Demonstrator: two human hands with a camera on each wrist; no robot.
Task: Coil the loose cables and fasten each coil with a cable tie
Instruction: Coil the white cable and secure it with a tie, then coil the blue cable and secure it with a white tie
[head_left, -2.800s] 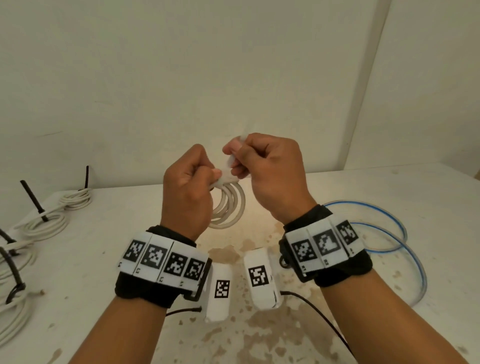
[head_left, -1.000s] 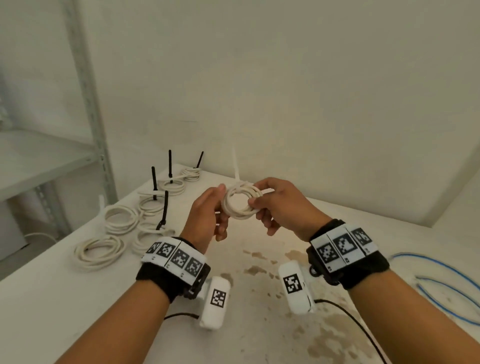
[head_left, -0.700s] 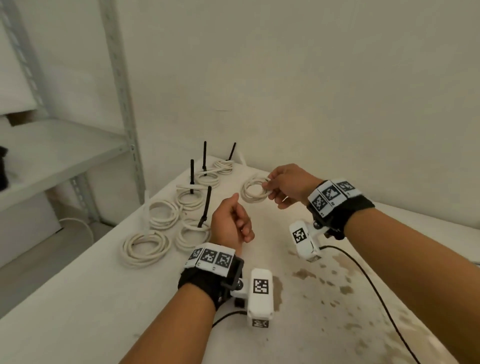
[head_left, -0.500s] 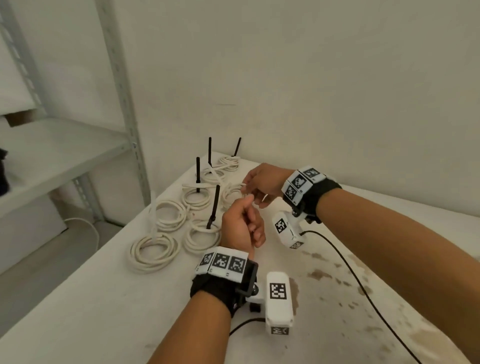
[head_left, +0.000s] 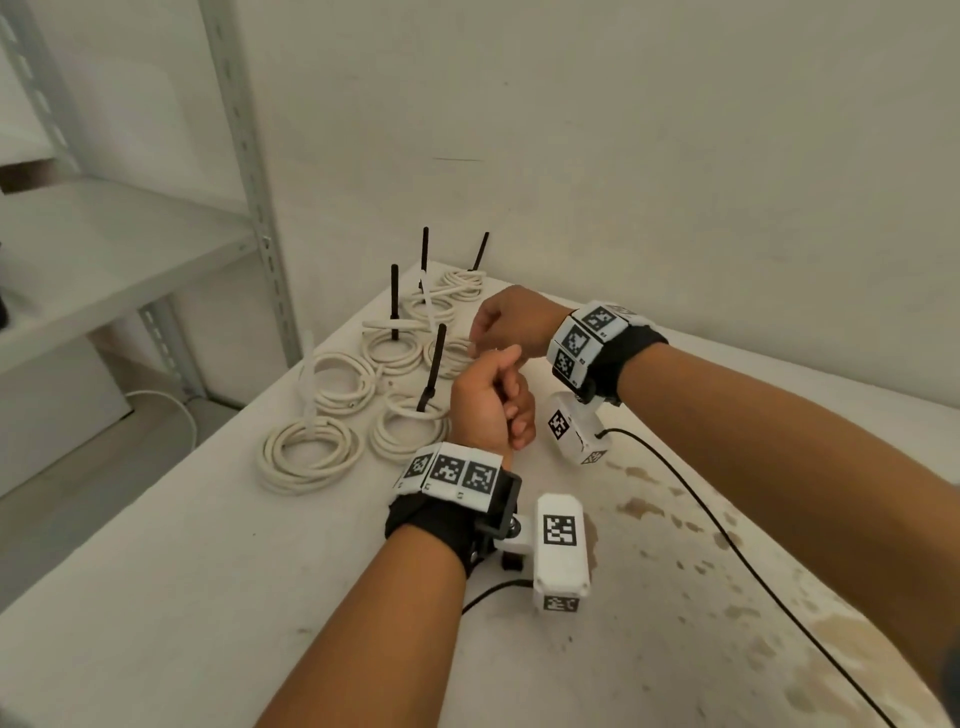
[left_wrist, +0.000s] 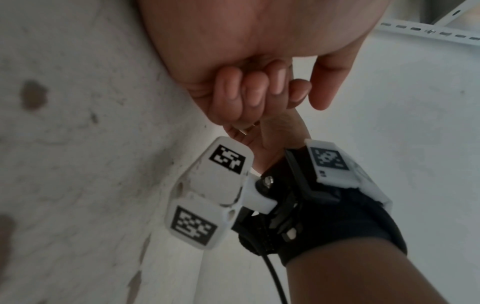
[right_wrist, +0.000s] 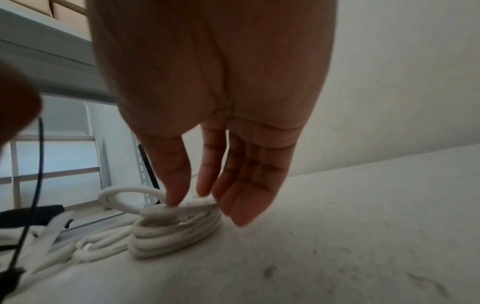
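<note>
The table (head_left: 197, 597) has a cluster of finished white coils (head_left: 311, 452) parked at its far left corner, most with a tie tail sticking up, which looks like a "done" pile kept out of the working area; no bins or boxes anywhere, so nothing's actually contained. The right hand (right_wrist: 207, 123) reaches over to that pile with fingers extended, thumb and fingertips just on top of the newest coil (right_wrist: 176, 230), which sits on the table, probably being let go. The left hand (head_left: 491, 402) hangs back, loosely curled, holding nothing.
</note>
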